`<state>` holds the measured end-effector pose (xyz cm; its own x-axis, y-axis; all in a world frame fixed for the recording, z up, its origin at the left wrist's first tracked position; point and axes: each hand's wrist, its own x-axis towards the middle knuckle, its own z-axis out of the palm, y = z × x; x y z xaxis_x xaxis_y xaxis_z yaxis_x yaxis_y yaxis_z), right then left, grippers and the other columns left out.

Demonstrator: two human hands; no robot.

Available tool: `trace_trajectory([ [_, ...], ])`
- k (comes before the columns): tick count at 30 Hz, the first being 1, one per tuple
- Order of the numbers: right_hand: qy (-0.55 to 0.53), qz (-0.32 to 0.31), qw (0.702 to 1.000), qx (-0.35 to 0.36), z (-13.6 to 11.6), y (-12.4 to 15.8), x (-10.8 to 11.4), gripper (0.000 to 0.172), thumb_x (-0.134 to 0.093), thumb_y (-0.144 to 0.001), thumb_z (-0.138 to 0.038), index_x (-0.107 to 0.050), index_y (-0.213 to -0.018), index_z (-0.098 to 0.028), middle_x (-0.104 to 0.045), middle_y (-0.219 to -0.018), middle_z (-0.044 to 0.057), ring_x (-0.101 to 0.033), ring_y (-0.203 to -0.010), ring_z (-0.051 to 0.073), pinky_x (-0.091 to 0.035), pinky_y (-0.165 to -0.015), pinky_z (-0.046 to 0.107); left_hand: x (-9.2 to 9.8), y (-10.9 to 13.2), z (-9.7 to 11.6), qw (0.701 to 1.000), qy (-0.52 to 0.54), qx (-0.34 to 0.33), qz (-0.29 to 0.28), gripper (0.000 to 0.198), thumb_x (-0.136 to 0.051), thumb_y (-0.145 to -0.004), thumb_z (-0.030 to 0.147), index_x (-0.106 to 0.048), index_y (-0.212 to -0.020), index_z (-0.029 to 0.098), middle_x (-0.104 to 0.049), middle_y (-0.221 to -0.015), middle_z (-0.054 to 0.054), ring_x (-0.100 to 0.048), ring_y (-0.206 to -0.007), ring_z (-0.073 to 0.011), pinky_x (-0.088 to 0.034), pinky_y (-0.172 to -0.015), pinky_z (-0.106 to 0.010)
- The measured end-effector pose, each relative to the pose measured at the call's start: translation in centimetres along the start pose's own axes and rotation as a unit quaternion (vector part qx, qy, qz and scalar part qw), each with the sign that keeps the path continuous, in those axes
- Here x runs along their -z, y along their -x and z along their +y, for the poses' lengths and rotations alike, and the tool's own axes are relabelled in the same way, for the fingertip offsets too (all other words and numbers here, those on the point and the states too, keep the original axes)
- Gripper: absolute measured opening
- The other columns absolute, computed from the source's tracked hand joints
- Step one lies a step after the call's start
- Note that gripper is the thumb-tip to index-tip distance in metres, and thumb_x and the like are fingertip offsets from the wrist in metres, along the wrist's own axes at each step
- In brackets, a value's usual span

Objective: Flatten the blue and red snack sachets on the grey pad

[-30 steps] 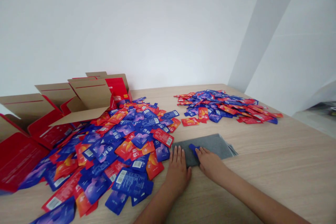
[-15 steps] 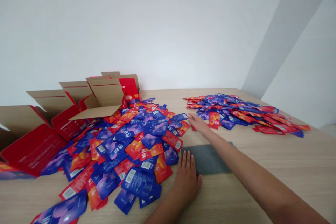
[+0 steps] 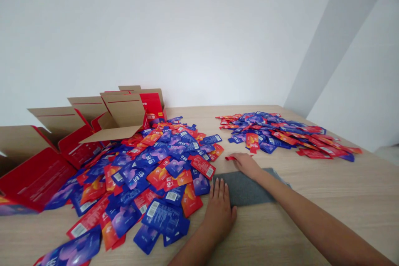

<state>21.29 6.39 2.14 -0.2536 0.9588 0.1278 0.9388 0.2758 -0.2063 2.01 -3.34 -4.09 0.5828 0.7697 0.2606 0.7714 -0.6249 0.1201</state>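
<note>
My left hand (image 3: 220,208) lies flat and open on the table, fingers on the near-left edge of a flat grey pouch stack (image 3: 246,189). My right hand (image 3: 247,164) sits just beyond that grey stack, fingers closed on a small red packet (image 3: 231,158) at the tabletop. To the left spreads a big heap of red and blue packets (image 3: 149,178). A second, flatter heap of the same packets (image 3: 280,135) lies at the far right.
Several opened red cardboard boxes (image 3: 102,120) with brown flaps stand along the left, at the back of the big heap. The wooden table (image 3: 327,199) runs up to a white wall, with its right edge near the far heap.
My right hand left the grey stack, reached out to the near edge of the far heap, and has drawn back toward the stack with a red packet. My left hand stayed put.
</note>
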Motion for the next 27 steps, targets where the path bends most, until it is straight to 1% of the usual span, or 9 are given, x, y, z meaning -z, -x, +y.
trace_trajectory([
  [4,-0.08,0.055,0.993,0.073,-1.0,4.8,0.8,0.035,-0.034,-0.09,-0.02,-0.06,-0.113,-0.021,-0.065,-0.114,0.006,-0.056,-0.108,0.018,-0.037,-0.098,0.037,0.1,-0.1,-0.1,1.0,-0.004,-0.009,-0.008,0.062,-0.042,-0.087,0.041,-0.035,-0.135,0.002,-0.028,-0.143,-0.02,-0.019,-0.134,-0.032,-0.023,-0.107,-0.049],
  [7,-0.159,0.079,0.973,0.145,-0.8,8.4,0.3,0.036,-0.035,-0.087,-0.016,-0.066,-0.102,-0.024,-0.064,-0.116,0.005,-0.05,-0.117,0.019,-0.036,-0.1,0.042,-0.1,-0.2,-0.2,1.0,0.001,-0.01,-0.008,0.062,-0.042,-0.085,0.037,-0.033,-0.136,0.003,-0.028,-0.143,-0.02,-0.02,-0.133,-0.0328,-0.024,-0.105,-0.051],
  [9,-0.173,0.078,0.971,0.147,-0.2,10.0,-0.3,0.039,-0.034,-0.083,-0.013,-0.068,-0.095,-0.025,-0.062,-0.12,0.004,-0.046,-0.121,0.02,-0.036,-0.1,0.045,-0.3,-0.2,-0.2,1.0,0.0,-0.011,-0.001,0.062,-0.042,-0.084,0.035,-0.032,-0.136,0.004,-0.029,-0.143,-0.019,-0.021,-0.133,-0.0329,-0.025,-0.105,-0.053],
  [11,-0.17,0.102,0.975,0.103,0.1,10.6,-0.9,0.042,-0.031,-0.082,-0.012,-0.068,-0.098,-0.025,-0.059,-0.124,0.005,-0.045,-0.122,0.02,-0.037,-0.1,0.046,-0.5,-0.1,-0.2,1.0,-0.003,-0.014,0.011,0.062,-0.042,-0.084,0.033,-0.031,-0.137,0.005,-0.029,-0.143,-0.019,-0.02,-0.133,-0.033,-0.024,-0.104,-0.054],
  [13,-0.14,0.132,0.981,0.037,-0.5,10.1,-1.6,0.043,-0.03,-0.084,-0.015,-0.063,-0.111,-0.023,-0.055,-0.128,0.007,-0.044,-0.123,0.02,-0.036,-0.101,0.046,-0.7,-0.1,-0.2,1.0,-0.006,-0.016,0.023,0.062,-0.042,-0.083,0.032,-0.03,-0.138,0.005,-0.03,-0.142,-0.019,-0.021,-0.133,-0.0333,-0.024,-0.104,-0.055],
  [17,-0.002,0.117,0.986,-0.122,-4.4,7.9,-3.9,0.046,-0.039,-0.087,-0.028,-0.051,-0.126,-0.006,-0.047,-0.133,0.022,-0.035,-0.128,0.033,-0.033,-0.1,0.054,-0.9,-0.1,-0.3,0.999,-0.009,-0.019,0.039,0.06,-0.043,-0.083,0.03,-0.032,-0.137,0.007,-0.033,-0.141,-0.018,-0.023,-0.132,-0.033,-0.027,-0.103,-0.055],
  [20,0.051,0.107,0.985,-0.122,-6.6,7.3,-5.7,0.049,-0.042,-0.085,-0.026,-0.048,-0.128,-0.004,-0.038,-0.139,0.023,-0.027,-0.132,0.036,-0.028,-0.102,0.055,-0.8,0.0,-0.4,0.998,-0.012,-0.032,0.044,0.056,-0.042,-0.084,0.03,-0.035,-0.135,0.008,-0.036,-0.14,-0.017,-0.025,-0.132,-0.0321,-0.03,-0.102,-0.053],
  [23,0.06,0.105,0.991,-0.055,-5.3,8.2,-6.3,0.048,-0.037,-0.087,-0.023,-0.045,-0.132,-0.009,-0.031,-0.144,0.017,-0.022,-0.135,0.029,-0.027,-0.105,0.05,-0.7,0.0,-0.4,0.999,-0.02,-0.03,0.039,0.057,-0.043,-0.085,0.033,-0.036,-0.134,0.005,-0.034,-0.141,-0.018,-0.023,-0.132,-0.0319,-0.029,-0.104,-0.051],
  [27,0.082,0.096,0.991,-0.042,0.0,9.6,-5.2,0.048,-0.034,-0.089,-0.027,-0.042,-0.134,-0.011,-0.031,-0.145,0.015,-0.024,-0.134,0.025,-0.029,-0.105,0.046,-0.4,0.0,-0.4,1.0,-0.018,-0.015,0.018,0.059,-0.042,-0.087,0.036,-0.035,-0.134,0.002,-0.031,-0.142,-0.019,-0.022,-0.133,-0.0313,-0.028,-0.105,-0.049],
])
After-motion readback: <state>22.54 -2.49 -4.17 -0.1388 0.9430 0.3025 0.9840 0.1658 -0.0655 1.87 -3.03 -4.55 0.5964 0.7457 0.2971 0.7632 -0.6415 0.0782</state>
